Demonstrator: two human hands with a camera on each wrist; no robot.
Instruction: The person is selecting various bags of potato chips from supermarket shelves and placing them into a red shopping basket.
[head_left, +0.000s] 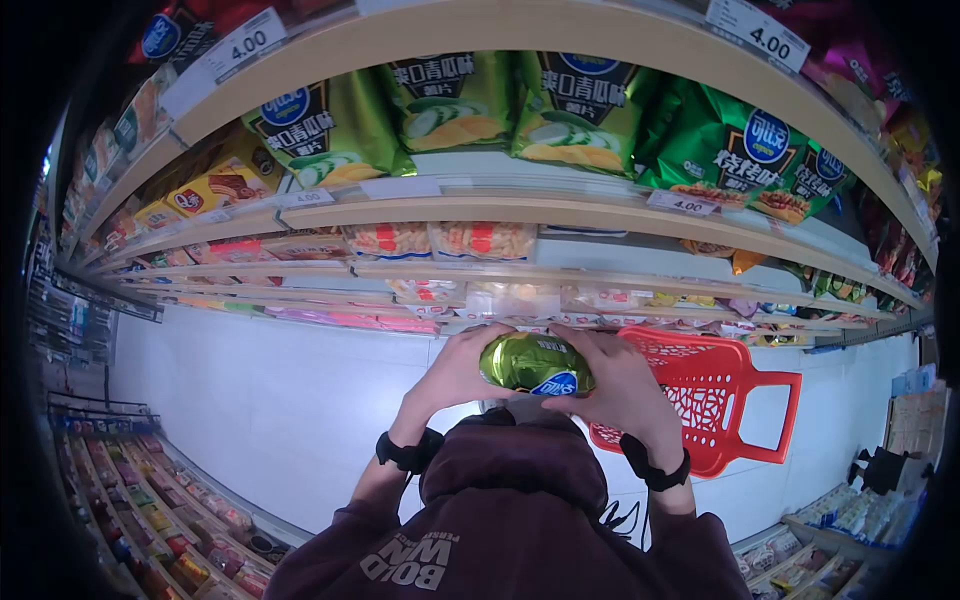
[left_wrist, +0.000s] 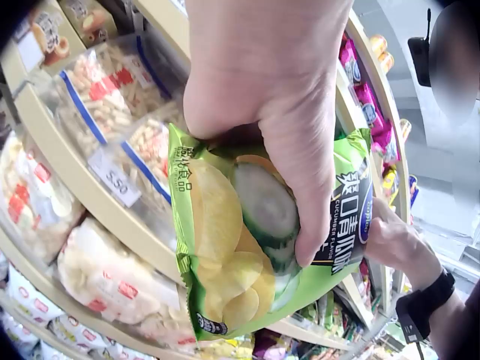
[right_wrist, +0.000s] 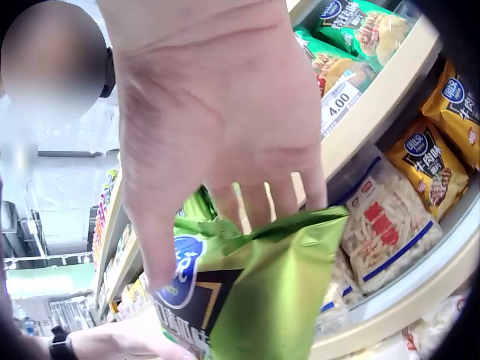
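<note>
A green chip bag [head_left: 536, 362], printed with cucumber slices, potato chips and the words "CUCUMBER FLAVOR", was in the person's two hands, near the chest, above the floor and on the near side of the shelves. To its right stood a red basket [head_left: 730, 428], its wall pierced with patterned holes and its handle pointing right; part of it lay behind the right forearm. On the far side, a shelf [head_left: 555, 190] bore light green bags [head_left: 575, 110] with the same cucumber picture, darker green bags [head_left: 735, 155] to their right, and yellow boxes [head_left: 225, 185] at the left. Lower down sat clear bags [right_wrist: 386, 229] of pale snack sticks with blue edges, and orange bags [right_wrist: 431, 161]. A price tag [head_left: 683, 203] on the shelf edge read 4.00. The floor [head_left: 280, 390] was pale and smooth, and more stocked racks [head_left: 150, 490] curved along the near left. The left hand [head_left: 462, 368] gripped the bag's left side, its thumb pressed flat over the printed front. The right hand [head_left: 622, 385] clasped the right side, thumb in front and four fingers behind. Both forearms reached forward from maroon sleeves, a black band [head_left: 410, 452] around each wrist.
</note>
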